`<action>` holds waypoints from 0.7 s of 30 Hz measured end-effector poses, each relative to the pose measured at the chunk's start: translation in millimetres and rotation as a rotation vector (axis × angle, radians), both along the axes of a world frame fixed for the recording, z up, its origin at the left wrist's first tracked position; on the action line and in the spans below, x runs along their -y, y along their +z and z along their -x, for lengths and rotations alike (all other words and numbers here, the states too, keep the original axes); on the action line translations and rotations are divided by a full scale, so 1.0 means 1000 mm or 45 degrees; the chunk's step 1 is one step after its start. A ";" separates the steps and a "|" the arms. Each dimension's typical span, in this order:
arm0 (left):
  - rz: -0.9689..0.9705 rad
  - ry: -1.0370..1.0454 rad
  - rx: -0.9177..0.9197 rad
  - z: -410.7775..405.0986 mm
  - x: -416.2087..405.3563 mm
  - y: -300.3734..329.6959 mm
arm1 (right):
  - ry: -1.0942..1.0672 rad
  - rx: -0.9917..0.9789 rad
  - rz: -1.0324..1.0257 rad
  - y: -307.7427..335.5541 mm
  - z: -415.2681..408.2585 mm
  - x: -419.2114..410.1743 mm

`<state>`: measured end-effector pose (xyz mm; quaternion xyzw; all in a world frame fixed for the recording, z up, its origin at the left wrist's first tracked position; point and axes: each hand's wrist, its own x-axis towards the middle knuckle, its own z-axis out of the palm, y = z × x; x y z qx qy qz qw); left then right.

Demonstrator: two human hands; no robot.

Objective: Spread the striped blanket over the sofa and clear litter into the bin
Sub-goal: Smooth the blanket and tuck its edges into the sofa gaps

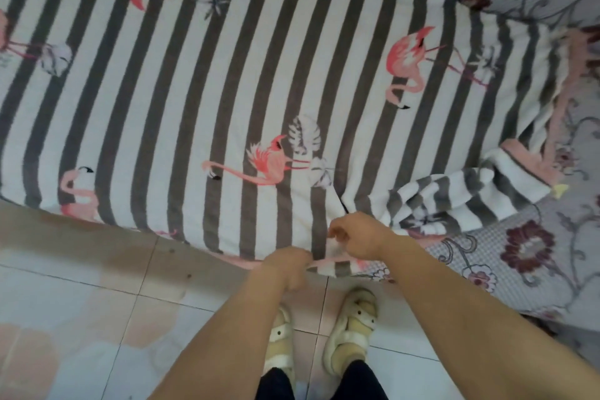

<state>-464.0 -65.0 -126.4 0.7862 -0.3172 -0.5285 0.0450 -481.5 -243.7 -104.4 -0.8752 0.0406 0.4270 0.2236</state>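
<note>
grey-and-white striped blanket covers most of the sofa, bunched at its front right corner.
left hand and right hand both pinch the front hem; best to draw it right, flattening that bunch.

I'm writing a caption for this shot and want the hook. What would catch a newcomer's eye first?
The striped blanket with pink flamingos fills most of the view, lying flat across the sofa, whose grey floral cover shows at the right. Its right end is still bunched and folded over. At the near edge the left hand and right hand both grip the hem, above a pair of cream slippers on the tiled floor.
</note>
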 end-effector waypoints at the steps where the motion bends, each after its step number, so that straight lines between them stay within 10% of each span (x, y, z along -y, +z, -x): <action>1: 0.030 0.054 0.042 -0.004 0.000 0.002 | -0.069 0.090 0.023 0.003 0.000 0.004; 17: 0.511 -0.062 0.188 0.008 0.227 0.048 | -0.831 0.453 0.658 0.053 0.081 0.211; 21: 0.286 -0.194 0.386 0.037 0.274 0.019 | -1.215 0.457 0.651 0.030 0.084 0.257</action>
